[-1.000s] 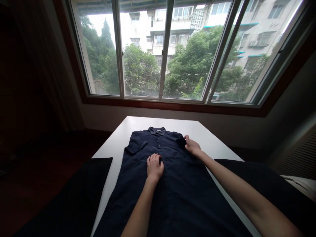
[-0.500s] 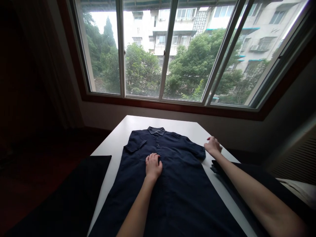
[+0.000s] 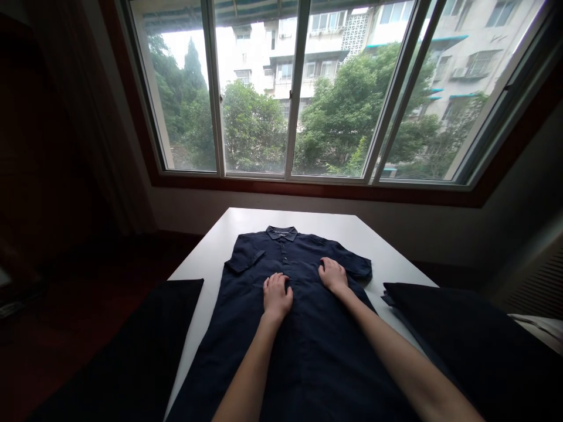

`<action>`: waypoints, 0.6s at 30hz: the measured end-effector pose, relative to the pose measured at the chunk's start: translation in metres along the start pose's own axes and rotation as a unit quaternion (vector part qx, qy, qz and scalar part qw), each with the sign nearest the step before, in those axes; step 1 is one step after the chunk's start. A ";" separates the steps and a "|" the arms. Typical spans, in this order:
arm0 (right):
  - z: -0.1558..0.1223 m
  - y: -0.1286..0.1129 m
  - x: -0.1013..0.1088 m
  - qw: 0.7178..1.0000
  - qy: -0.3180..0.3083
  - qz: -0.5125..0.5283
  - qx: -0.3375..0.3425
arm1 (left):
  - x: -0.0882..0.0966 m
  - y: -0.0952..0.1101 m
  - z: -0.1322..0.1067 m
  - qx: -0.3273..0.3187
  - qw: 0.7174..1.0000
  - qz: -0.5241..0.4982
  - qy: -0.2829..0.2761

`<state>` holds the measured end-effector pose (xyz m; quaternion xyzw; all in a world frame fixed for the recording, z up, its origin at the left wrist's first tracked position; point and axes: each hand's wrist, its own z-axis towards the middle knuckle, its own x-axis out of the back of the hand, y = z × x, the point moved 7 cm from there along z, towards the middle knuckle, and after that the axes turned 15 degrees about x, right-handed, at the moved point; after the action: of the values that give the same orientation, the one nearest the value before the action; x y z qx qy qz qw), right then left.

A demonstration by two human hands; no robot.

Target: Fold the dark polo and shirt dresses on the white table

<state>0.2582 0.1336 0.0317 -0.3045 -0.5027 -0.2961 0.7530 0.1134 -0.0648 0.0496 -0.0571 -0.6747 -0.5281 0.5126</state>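
A dark navy short-sleeved shirt point(image 3: 303, 328) lies spread face up, its collar pointing toward the window. My left hand point(image 3: 277, 295) rests flat on the chest, just left of the button line, with its fingers stretched out. On the right side of the chest lies my right hand point(image 3: 333, 274), palm down and fingers extended, close to the right sleeve. The left sleeve is folded in over the body, while the right one reaches outward. The shirt's lower part runs out of view at the bottom.
Under the shirt is a white table point(image 3: 206, 252). Dark cloth point(image 3: 132, 346) hangs over its left edge, and a folded dark cloth point(image 3: 448, 316) lies on the right. A wide window point(image 3: 290, 94) stands beyond the far edge.
My right hand has moved left, from the tip of the right sleeve onto the chest of the shirt. My left hand stays in its place on the shirt.
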 end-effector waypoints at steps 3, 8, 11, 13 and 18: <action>-0.001 0.004 0.000 1.000 0.004 0.008 0.002 | 0.001 -0.001 0.009 0.012 1.000 0.007 -0.006; 0.000 0.007 0.001 1.000 0.021 0.015 -0.004 | 0.016 -0.010 0.048 0.036 0.993 0.103 0.054; -0.001 0.008 0.001 0.999 0.029 0.020 -0.003 | 0.019 -0.023 0.072 0.040 0.982 0.173 0.069; -0.001 0.008 0.000 0.999 0.034 0.021 -0.002 | 0.017 -0.034 0.084 0.049 0.978 0.191 0.064; -0.001 0.010 0.000 0.999 0.048 0.022 0.003 | 0.023 -0.057 0.109 0.073 0.990 0.100 0.069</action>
<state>0.2666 0.1390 0.0296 -0.2984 -0.4598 -0.2921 0.7837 -0.0013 -0.0168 0.0387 -0.0501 -0.6651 -0.4262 0.6111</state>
